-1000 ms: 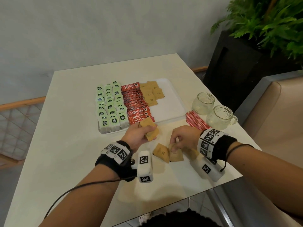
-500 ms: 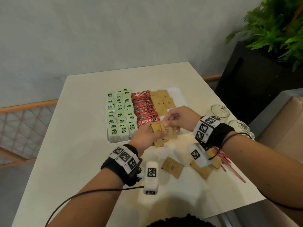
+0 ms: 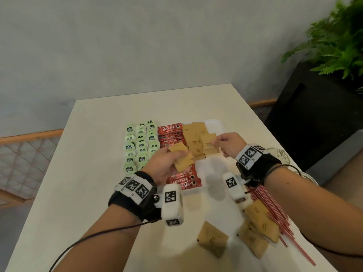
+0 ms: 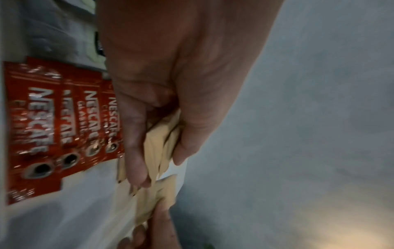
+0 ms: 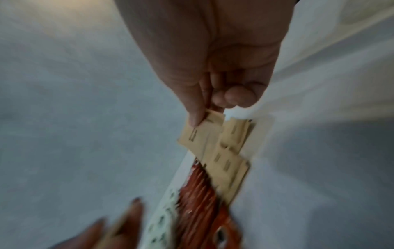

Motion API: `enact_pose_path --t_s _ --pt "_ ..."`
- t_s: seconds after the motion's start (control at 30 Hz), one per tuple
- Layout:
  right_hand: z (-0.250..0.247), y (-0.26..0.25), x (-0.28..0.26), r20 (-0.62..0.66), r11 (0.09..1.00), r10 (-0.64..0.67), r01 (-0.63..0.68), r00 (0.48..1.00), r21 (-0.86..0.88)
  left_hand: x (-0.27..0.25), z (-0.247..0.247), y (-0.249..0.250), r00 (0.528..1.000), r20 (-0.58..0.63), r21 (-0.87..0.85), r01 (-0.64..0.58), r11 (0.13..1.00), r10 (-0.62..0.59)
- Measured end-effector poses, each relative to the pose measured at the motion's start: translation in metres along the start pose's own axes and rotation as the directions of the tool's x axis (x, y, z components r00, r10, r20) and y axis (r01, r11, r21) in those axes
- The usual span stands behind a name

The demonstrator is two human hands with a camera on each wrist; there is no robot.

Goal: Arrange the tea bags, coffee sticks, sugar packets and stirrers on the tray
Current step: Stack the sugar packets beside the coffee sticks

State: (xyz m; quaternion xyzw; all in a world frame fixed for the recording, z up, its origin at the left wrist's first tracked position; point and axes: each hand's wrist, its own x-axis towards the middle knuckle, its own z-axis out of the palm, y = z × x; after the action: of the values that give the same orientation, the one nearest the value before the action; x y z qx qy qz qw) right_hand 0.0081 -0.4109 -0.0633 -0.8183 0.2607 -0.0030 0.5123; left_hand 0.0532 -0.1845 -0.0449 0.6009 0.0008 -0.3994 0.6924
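Observation:
On the white tray (image 3: 217, 124) lie rows of green tea bags (image 3: 140, 146), red coffee sticks (image 3: 170, 134) and brown sugar packets (image 3: 193, 132). My left hand (image 3: 176, 160) hovers over the coffee sticks and grips a small stack of sugar packets (image 3: 181, 157); the left wrist view shows that stack (image 4: 155, 143) between its thumb and fingers. My right hand (image 3: 215, 141) pinches a single sugar packet (image 3: 208, 144) by its corner above the tray's sugar row. In the right wrist view, the pinched packet (image 5: 202, 134) hangs over the row (image 5: 230, 160).
Loose sugar packets (image 3: 213, 238) lie on the table's near right part, some (image 3: 259, 222) on a bundle of red stirrers (image 3: 275, 216). A glass mug (image 3: 279, 154) shows behind my right wrist. A black planter (image 3: 314, 118) with a fern stands at the far right.
My right hand left the loose packets on the table, met the stack in my left hand, and now holds one packet farther out over the tray. My left hand moved forward over the tray.

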Motion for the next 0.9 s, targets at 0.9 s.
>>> enact_pose_path --t_s 0.9 --pt "0.031 -0.026 -0.028 0.128 0.995 -0.095 0.091 0.987 0.033 0.003 -0.004 -0.008 0.993 0.108 -0.064 -0.043 0.997 0.050"
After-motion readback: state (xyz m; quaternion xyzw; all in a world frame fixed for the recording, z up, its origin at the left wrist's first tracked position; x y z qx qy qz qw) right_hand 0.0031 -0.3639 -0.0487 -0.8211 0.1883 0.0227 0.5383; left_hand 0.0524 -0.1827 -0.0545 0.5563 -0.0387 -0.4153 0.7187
